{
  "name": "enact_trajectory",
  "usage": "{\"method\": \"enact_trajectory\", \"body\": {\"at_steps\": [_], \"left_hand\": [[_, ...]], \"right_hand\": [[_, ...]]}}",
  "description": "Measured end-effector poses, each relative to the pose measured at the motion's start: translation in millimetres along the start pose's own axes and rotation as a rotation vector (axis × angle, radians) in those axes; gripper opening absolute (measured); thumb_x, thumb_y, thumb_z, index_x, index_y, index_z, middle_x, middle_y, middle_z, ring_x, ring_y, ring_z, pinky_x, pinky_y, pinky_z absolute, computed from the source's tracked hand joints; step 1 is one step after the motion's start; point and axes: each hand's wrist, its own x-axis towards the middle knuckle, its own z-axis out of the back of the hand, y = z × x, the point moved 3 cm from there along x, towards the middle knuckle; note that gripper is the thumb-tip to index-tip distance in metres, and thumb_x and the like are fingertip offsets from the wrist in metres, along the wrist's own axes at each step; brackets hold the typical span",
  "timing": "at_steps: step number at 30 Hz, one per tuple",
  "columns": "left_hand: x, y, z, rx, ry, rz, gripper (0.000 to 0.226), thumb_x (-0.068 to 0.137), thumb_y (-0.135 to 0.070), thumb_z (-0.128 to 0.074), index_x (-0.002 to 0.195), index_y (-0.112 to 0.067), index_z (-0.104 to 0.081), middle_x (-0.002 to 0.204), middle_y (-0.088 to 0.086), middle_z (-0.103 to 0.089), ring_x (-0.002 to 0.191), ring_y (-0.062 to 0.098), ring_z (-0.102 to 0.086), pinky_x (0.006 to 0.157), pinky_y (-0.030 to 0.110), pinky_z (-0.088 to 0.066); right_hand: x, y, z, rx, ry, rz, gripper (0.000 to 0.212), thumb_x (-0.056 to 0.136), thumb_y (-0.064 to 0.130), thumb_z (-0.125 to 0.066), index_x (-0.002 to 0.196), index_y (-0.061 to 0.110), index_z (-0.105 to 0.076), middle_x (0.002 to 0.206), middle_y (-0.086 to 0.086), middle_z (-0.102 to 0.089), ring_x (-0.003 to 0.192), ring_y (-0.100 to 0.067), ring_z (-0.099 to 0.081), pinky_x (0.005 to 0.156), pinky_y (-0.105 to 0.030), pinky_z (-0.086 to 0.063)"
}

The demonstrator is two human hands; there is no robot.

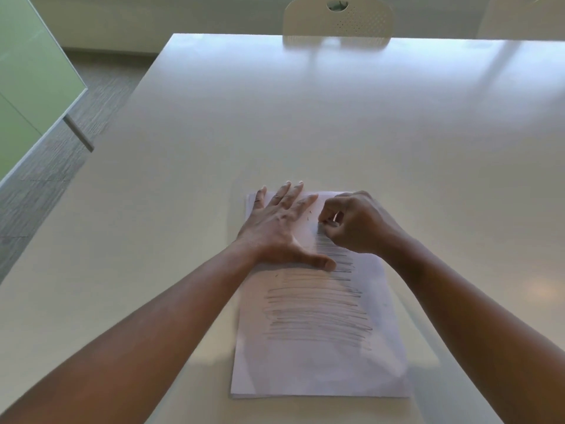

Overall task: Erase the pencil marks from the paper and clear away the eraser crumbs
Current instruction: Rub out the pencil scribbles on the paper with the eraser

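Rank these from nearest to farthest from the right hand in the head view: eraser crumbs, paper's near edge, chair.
1. Eraser crumbs: just left of the right hand.
2. Paper's near edge: toward the person.
3. Chair: beyond the table's far edge.

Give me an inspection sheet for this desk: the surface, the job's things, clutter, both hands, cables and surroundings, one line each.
Surface: pale glossy table, reflections at its far edge.
Job's things: sheet of paper lying flat near the front edge; pencil marks in rows across its middle, top strip already pale; small eraser, mostly hidden; a few eraser crumbs near the top of the sheet.
Clutter: nothing seen.
Grippers: left hand spread flat, pressing on the paper's upper left; right hand pinches the eraser at the top row of marks.
Cables: nothing seen.
Surroundings: pale perforated chair beyond the far edge; green panel and grey carpet at left.
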Motion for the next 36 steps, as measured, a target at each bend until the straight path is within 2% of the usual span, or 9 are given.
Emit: {"method": "enact_trajectory", "body": {"at_steps": [4,7,9,11,14,17,21,27,36], "left_hand": [[0,1,4,-0.097,0.006,-0.026,0.138,0.054,-0.104,-0.047,0.165,-0.035,-0.002,0.173,-0.008,0.008,0.155,0.006,0.019,0.124,0.049,0.017],[-1,4,11,-0.275,-0.040,-0.028,0.121,0.068,-0.094,-0.051,0.165,-0.033,-0.011,0.173,-0.007,-0.004,0.157,0.007,0.014,0.126,0.045,0.015],[-1,8,18,-0.384,-0.113,-0.002,0.097,0.086,-0.072,-0.063,0.163,-0.031,-0.022,0.171,-0.005,-0.016,0.158,0.010,0.003,0.129,0.044,0.004],[-4,14,29,-0.453,-0.256,0.050,0.069,0.096,-0.047,-0.066,0.157,-0.029,-0.038,0.165,-0.001,-0.035,0.156,0.015,-0.019,0.127,0.039,-0.016],[-12,29,44,-0.419,-0.453,0.210,0.046,0.099,-0.027,-0.062,0.144,-0.027,-0.058,0.147,0.004,-0.057,0.136,0.020,-0.051,0.110,0.027,-0.037],[-12,43,46,-0.320,-0.408,0.366,0.042,0.099,-0.025,-0.057,0.140,-0.024,-0.062,0.136,0.011,-0.062,0.126,0.027,-0.055,0.106,0.034,-0.044],[-12,53,48,-0.300,-0.313,0.478,0.043,0.099,-0.022,-0.051,0.140,-0.021,-0.062,0.140,0.015,-0.056,0.132,0.031,-0.051,0.112,0.036,-0.040],[-10,50,56,-0.369,-0.255,0.504,0.037,0.100,-0.017,-0.049,0.130,-0.022,-0.070,0.145,0.008,-0.051,0.131,0.024,-0.055,0.113,0.031,-0.040],[-16,54,58,-0.405,-0.260,0.503,0.032,0.095,-0.018,-0.058,0.123,-0.019,-0.073,0.131,0.006,-0.061,0.116,0.020,-0.062,0.102,0.027,-0.047]], "right_hand": [[-4,-6,0,0.056,0.014,-0.130,0.017,0.090,0.022,-0.065,0.105,0.021,-0.072,0.091,0.011,-0.065,0.086,-0.010,-0.060,0.083,-0.026,-0.051],[-5,-12,0,0.108,0.025,-0.228,0.019,0.095,0.024,-0.059,0.110,0.021,-0.070,0.107,0.008,-0.062,0.100,-0.012,-0.058,0.094,-0.028,-0.047],[-5,-14,0,0.138,0.033,-0.273,0.018,0.096,0.024,-0.056,0.107,0.023,-0.069,0.111,0.006,-0.061,0.103,-0.013,-0.057,0.093,-0.027,-0.044],[-4,-14,0,0.148,0.028,-0.299,0.016,0.096,0.022,-0.053,0.104,0.025,-0.067,0.109,0.006,-0.060,0.103,-0.014,-0.055,0.090,-0.027,-0.041],[-1,-14,3,0.137,-0.012,-0.329,0.016,0.094,0.019,-0.050,0.100,0.026,-0.065,0.107,0.004,-0.059,0.108,-0.017,-0.052,0.094,-0.032,-0.043],[2,-16,5,0.144,-0.060,-0.397,0.018,0.090,0.018,-0.048,0.096,0.027,-0.063,0.109,0.000,-0.062,0.113,-0.023,-0.052,0.100,-0.042,-0.046],[3,-14,7,0.180,-0.095,-0.445,0.021,0.089,0.016,-0.047,0.097,0.021,-0.066,0.110,-0.001,-0.063,0.117,-0.026,-0.050,0.101,-0.045,-0.046],[4,-14,5,0.192,-0.102,-0.471,0.019,0.087,0.016,-0.048,0.094,0.022,-0.064,0.108,-0.001,-0.063,0.113,-0.026,-0.052,0.101,-0.045,-0.044],[7,-18,10,0.236,-0.181,-0.485,0.022,0.082,0.012,-0.046,0.092,0.021,-0.064,0.106,-0.007,-0.064,0.107,-0.027,-0.054,0.096,-0.039,-0.048]]}}
